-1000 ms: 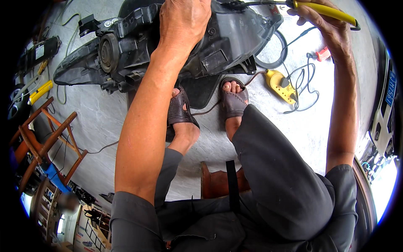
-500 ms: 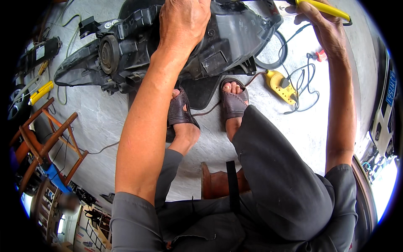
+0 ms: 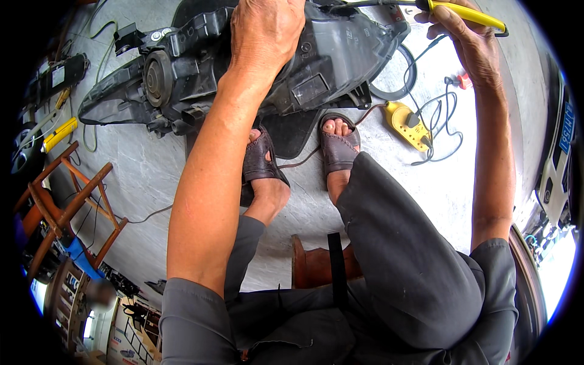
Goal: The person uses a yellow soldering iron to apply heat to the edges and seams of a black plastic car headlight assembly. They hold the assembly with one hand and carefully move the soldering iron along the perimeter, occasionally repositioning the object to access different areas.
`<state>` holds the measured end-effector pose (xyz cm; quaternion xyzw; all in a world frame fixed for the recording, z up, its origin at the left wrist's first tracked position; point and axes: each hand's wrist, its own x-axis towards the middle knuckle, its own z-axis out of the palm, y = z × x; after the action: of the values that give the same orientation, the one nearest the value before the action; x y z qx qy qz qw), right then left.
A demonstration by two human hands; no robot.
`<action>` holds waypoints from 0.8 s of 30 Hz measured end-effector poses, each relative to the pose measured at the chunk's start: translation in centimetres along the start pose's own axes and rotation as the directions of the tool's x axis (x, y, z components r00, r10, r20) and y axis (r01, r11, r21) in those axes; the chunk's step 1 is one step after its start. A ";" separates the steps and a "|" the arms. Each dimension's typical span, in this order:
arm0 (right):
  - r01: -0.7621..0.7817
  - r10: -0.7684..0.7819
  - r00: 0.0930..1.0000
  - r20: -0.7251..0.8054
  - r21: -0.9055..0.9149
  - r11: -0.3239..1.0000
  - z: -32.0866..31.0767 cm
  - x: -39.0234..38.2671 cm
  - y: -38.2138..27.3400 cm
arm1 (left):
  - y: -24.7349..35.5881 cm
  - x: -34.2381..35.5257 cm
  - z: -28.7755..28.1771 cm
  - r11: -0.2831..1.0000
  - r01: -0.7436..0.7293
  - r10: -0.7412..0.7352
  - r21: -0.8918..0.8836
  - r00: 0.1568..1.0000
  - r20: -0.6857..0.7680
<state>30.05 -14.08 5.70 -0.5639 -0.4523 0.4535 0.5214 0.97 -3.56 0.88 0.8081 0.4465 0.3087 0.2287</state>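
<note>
A large black car headlight housing [image 3: 331,64] lies rear side up at the top of the view. My left hand [image 3: 267,30] rests over its middle, its fingers hidden beyond the knuckles and the picture's upper edge. At the upper right my right hand [image 3: 471,48] is closed around the yellow handle of a long tool [image 3: 474,13]. The tool's dark shaft reaches left over the housing toward my left hand; its tip cannot be made out. On the housing's left part sits a round black cap [image 3: 158,79].
A yellow power strip [image 3: 404,125] with black cables lies on the grey floor, near a black ring [image 3: 413,76]. Left stand a wooden stool frame [image 3: 79,188] and a yellow-handled tool [image 3: 59,134]. My sandalled feet are close below the housing. A white car [image 3: 553,182] stands far right.
My right hand and the yellow-handled tool have shifted slightly downward, and more of the dark shaft shows above the housing. My left hand stays in nearly the same place.
</note>
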 end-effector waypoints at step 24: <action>-0.002 0.007 0.995 -0.103 0.049 0.999 1.7 -2.8 0.6 | 0.1 0.0 -0.2 1.000 0.009 -0.009 -0.019 1.000 -0.008</action>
<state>27.91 -16.58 5.18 -0.5745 -0.4123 0.4361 0.5566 0.93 -3.57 1.09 0.8026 0.4481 0.3151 0.2362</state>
